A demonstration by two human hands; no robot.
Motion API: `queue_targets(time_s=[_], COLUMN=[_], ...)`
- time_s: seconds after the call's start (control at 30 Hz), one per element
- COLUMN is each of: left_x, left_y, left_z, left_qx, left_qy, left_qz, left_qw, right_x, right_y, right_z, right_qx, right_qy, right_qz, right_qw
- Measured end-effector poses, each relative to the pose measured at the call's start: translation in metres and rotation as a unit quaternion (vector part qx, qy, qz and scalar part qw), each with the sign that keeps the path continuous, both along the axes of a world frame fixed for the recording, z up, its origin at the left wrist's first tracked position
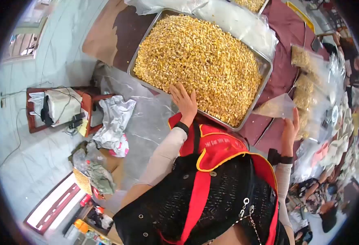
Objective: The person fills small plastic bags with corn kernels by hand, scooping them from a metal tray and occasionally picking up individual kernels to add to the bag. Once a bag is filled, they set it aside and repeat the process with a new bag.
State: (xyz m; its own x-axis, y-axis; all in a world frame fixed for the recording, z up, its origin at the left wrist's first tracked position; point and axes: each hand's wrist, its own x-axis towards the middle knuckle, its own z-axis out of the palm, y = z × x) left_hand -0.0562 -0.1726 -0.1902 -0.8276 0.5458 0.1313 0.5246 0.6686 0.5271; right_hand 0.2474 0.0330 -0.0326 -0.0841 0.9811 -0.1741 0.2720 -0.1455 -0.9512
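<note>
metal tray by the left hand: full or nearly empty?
Full. The tray is heaped with yellow kernels above its rim, with no bare bottom showing. The left hand rests on the heap at the near edge.

A small wooden side table (34, 109) stands on the pale floor (32, 163) at the left, carrying a white bundle (63, 105) and dark cables that trail over its edge. Just beside it lies a crumpled silvery bag (115, 118) with a pink patch at its lower end. Below that, a heap of grey-green cloth (95, 173) rests against a woven basket (82, 181). Near the bottom edge sit a white board with a red frame (52, 204) and small orange containers (81, 226). At the far right, filled clear packets (304, 61) lie on the maroon worktop (285, 49), beside stacked flat empty bags (343, 139).
</note>
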Motion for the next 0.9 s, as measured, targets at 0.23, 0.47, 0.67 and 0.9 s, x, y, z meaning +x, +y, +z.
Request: queue_targets(time_s=[0.23,0.47,0.67,0.9], left_x=[0.008,0.014,0.023,0.053], left_y=[0.016,0.052,0.098,0.143], left_z=[-0.007,0.006,0.023,0.042], left_qx=[-0.023,0.031,0.052,0.041], left_qy=[0.011,0.046,0.064,0.057], left_qz=[0.064,0.034,-0.043,-0.177], left_qw=[0.998,0.998,0.996,0.982], right_x=[-0.004,-0.006,-0.004,0.003], right_y=[0.011,0.016,0.008,0.005], right_z=[0.004,0.009,0.010,0.006], right_qx=[-0.055,-0.087,-0.073,-0.048], right_qy=[-0.049,-0.030,0.014,0.011], right_qz=[0.054,0.079,0.062,0.078], right_qw=[0.996,0.993,0.995,0.996])
